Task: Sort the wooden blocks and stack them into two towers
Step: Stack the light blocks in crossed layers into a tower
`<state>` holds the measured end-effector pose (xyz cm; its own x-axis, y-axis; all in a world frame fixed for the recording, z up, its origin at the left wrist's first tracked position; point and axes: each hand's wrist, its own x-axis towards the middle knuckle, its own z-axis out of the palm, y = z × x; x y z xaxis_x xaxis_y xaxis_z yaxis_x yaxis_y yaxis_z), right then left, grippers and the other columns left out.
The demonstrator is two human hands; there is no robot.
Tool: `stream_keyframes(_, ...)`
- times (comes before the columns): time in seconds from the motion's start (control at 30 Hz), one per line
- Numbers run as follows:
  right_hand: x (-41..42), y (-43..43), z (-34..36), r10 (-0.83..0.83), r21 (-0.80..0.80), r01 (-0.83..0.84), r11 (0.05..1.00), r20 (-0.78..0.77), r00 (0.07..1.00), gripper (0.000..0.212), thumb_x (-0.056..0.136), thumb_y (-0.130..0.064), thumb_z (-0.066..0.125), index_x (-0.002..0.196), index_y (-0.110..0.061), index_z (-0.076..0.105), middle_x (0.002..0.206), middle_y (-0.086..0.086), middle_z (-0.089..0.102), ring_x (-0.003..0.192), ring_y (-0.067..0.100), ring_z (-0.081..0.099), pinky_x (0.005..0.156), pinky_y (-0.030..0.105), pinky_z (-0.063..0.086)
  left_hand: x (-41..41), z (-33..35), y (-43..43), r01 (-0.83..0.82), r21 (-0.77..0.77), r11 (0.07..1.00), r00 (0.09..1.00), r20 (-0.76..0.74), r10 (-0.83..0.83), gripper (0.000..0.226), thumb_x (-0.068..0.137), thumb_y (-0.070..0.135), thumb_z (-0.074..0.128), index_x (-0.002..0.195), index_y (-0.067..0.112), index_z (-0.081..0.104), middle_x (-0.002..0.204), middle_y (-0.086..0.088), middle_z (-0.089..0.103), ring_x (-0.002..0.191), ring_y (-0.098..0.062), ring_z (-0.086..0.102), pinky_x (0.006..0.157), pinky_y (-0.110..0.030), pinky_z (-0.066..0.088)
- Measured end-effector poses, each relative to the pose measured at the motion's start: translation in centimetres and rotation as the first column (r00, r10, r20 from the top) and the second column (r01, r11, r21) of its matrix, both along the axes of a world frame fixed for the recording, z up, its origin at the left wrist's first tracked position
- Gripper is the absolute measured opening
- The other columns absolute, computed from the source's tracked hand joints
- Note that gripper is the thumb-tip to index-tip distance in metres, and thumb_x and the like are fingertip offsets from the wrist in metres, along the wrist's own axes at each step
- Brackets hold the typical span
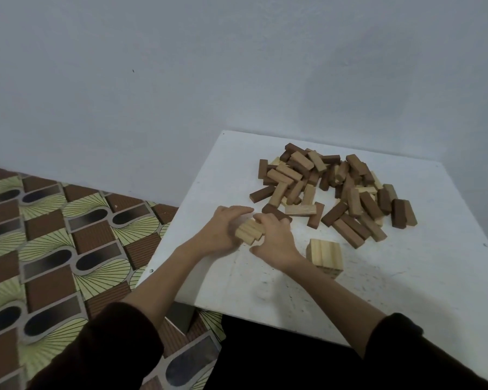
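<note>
Hands meet over the near left part of the white table, whose painted top is scuffed and speckled. The left hand and the right hand both curl their fingers round a bundle of pale blocks. These are long, square-ended sticks of light grained wood, held side by side between the palms. Whether the bundle touches the tabletop I cannot tell. Just right of the right wrist stands a short pale stack of the same light wood, ridged on top, with layer lines on its near face. Farther off sprawls a loose heap of blocks, dark brown and tan mixed, some leaning on others. Dark sleeves cover the upper forearms. A patterned floor covering of brown rectangles and green fans lies left, and a plain blue-grey wall rises behind.
</note>
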<state>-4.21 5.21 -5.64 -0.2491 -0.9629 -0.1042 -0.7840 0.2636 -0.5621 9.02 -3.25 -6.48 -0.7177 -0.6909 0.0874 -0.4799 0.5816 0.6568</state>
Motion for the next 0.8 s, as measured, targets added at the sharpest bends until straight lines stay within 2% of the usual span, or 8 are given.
stream_keyframes(0.1, 0.1, -0.1, -0.3, 0.004, -0.016, -0.003, 1.000, 0.098, 0.995, 0.067, 0.077, -0.003, 0.062, 0.137, -0.021, 0.037, 0.130, -0.002, 0.044, 0.109, 0.022, 0.033, 0.090, 0.035, 0.038, 0.1, -0.2, 0.3, 0.021, 0.028, 0.999, 1.000, -0.021, -0.021, 0.068, 0.071, 0.003, 0.075, 0.133, 0.009, 0.048, 0.120, 0.007, 0.055, 0.103, -0.011, 0.039, 0.090, -0.007, 0.026)
stream_keyframes(0.2, 0.2, -0.1, -0.7, -0.030, -0.057, 0.041, 0.998, 0.178, 0.984, 0.071, 0.078, -0.001, 0.061, 0.141, -0.019, 0.032, 0.136, 0.002, 0.037, 0.114, 0.022, 0.032, 0.091, 0.029, 0.034, 0.3, -1.0, 0.4, -0.010, 0.040, 0.999, 0.995, -0.103, 0.014, 0.074, 0.067, 0.011, 0.081, 0.133, 0.007, 0.047, 0.114, -0.001, 0.060, 0.101, -0.014, 0.043, 0.088, -0.004, 0.026)
stream_keyframes(0.3, 0.1, -0.2, -1.1, -0.070, -0.087, 0.091, 0.992, 0.222, 0.973, 0.071, 0.079, -0.008, 0.066, 0.141, -0.017, 0.032, 0.136, 0.005, 0.038, 0.117, 0.024, 0.036, 0.098, 0.038, 0.039, 0.7, -1.6, 0.7, -0.035, 0.045, 0.998, 0.991, -0.127, 0.041, 0.078, 0.068, 0.012, 0.083, 0.135, 0.008, 0.044, 0.118, -0.004, 0.059, 0.108, -0.015, 0.044, 0.091, -0.004, 0.026)
stream_keyframes(0.43, -0.3, -0.1, -1.3, -0.078, -0.111, 0.112, 0.988, 0.269, 0.960, 0.072, 0.077, -0.013, 0.072, 0.139, -0.018, 0.036, 0.133, 0.003, 0.043, 0.114, 0.021, 0.042, 0.095, 0.042, 0.044, 0.9, -1.6, 0.7, -0.062, 0.122, 0.991, 0.989, -0.127, 0.078, 0.081, 0.070, 0.009, 0.080, 0.139, 0.014, 0.038, 0.121, 0.004, 0.053, 0.113, -0.007, 0.040, 0.089, 0.003, 0.023)
stream_keyframes(0.7, -0.3, 0.4, -1.9, -0.045, -0.188, 0.109, 0.976, 0.313, 0.949, 0.067, 0.080, -0.006, 0.069, 0.139, -0.015, 0.038, 0.133, 0.002, 0.043, 0.087, 0.000, 0.045, 0.089, 0.029, 0.047, 0.6, -2.2, 0.8, -0.105, 0.114, 0.988, 0.978, -0.166, 0.123, 0.082, 0.068, 0.011, 0.082, 0.138, 0.016, 0.041, 0.118, 0.005, 0.058, 0.106, -0.002, 0.042, 0.087, 0.003, 0.024)
stream_keyframes(0.8, -0.3, 0.4, -2.2, -0.044, -0.203, 0.115, 0.972, 0.324, 0.945, 0.066, 0.080, -0.005, 0.068, 0.139, -0.015, 0.039, 0.132, 0.002, 0.044, 0.088, 0.001, 0.045, 0.086, 0.026, 0.045, 0.5, -2.3, 0.9, -0.108, 0.104, 0.989, 0.977, -0.173, 0.125, 0.082, 0.067, 0.011, 0.083, 0.137, 0.013, 0.042, 0.117, 0.003, 0.058, 0.102, 0.004, 0.042, 0.086, 0.003, 0.024)
